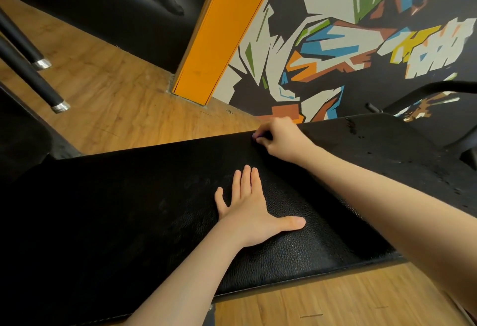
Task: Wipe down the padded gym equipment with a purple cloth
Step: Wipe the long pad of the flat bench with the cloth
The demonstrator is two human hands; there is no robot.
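Note:
A black padded bench with a pebbled vinyl cover fills the lower half of the head view. My left hand lies flat on the pad near its middle, fingers straight and thumb spread to the right. My right hand is curled at the pad's far edge, where it grips the purple cloth. Only a tiny purple bit of the cloth shows by the fingertips; the rest is hidden in the fist. Worn, scuffed spots mark the pad's right end.
The floor is wood laminate. An orange pillar and a painted mural wall stand beyond the bench. Two black bars with chrome tips slant in at the left. A black metal frame rises at the right.

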